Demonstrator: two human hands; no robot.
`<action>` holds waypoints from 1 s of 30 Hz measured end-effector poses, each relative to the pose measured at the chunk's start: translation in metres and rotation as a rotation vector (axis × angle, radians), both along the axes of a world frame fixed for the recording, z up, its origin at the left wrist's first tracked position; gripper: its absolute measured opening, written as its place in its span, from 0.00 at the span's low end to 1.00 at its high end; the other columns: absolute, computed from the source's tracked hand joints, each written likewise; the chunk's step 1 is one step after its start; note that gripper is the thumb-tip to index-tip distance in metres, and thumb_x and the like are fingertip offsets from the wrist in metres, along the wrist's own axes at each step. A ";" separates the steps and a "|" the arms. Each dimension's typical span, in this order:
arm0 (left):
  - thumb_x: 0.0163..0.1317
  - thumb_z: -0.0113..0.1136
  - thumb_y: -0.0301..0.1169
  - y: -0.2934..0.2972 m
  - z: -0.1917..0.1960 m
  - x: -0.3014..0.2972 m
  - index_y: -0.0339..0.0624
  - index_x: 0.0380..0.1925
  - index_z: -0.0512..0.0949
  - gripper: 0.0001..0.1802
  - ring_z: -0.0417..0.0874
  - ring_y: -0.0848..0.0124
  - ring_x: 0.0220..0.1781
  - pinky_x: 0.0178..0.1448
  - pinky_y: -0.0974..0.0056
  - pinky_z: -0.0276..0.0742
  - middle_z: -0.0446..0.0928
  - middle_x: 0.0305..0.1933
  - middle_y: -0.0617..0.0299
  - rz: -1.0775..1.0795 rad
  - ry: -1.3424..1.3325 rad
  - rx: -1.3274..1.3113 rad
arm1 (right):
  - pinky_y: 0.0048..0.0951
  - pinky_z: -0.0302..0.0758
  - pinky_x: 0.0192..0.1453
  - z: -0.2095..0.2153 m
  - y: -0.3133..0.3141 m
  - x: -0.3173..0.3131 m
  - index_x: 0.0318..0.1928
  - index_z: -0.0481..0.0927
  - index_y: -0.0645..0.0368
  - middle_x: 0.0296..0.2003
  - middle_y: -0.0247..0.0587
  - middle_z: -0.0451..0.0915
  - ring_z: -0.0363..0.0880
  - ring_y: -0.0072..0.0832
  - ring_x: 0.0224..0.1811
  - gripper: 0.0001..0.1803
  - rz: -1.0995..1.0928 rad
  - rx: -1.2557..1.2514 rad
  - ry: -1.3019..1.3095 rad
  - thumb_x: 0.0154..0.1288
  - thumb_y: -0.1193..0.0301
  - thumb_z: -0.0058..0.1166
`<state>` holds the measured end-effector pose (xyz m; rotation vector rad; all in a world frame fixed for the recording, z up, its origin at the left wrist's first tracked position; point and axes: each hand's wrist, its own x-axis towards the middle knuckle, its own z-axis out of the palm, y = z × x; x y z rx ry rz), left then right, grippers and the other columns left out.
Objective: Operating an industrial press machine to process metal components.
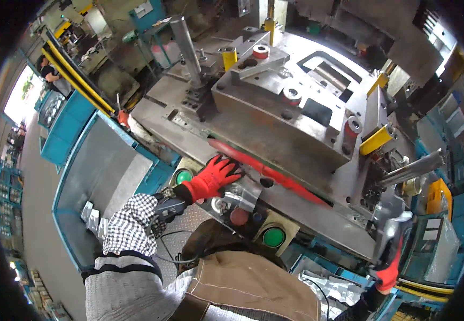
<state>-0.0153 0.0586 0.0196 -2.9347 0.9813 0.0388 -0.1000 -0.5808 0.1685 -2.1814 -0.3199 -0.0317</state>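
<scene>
My left hand [213, 177], in a red glove with black fingertips, lies on the front edge of the press bed [301, 214], fingers stretched out and a little apart. Beside its fingers is a shiny bent sheet-metal piece [247, 192]; whether they touch it is hard to tell. A dark device [169, 209] with a cable is strapped at the left wrist. Far right, my right hand [390, 267], in a red and black glove, is closed round a shiny metal part [393, 227], somewhat blurred. Behind the left hand stands a heavy steel die [280, 128] with a red front strip [269, 172].
Green buttons [273, 237] and a red button [239, 216] sit along the front panel. Steel guide posts [186, 51] rise from the bed. A blue-rimmed bin [63, 206] with metal parts stands left; more parts [333, 286] lie at lower right. A person [50, 75] is far left.
</scene>
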 end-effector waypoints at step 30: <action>0.46 0.80 0.47 0.017 0.015 0.014 0.55 0.79 0.66 0.57 0.65 0.47 0.79 0.80 0.28 0.56 0.68 0.74 0.46 -0.033 0.050 -0.150 | 0.45 0.73 0.73 -0.008 0.297 0.477 0.75 0.69 0.60 0.69 0.56 0.75 0.77 0.48 0.70 0.45 0.147 -0.473 -0.202 0.63 0.52 0.72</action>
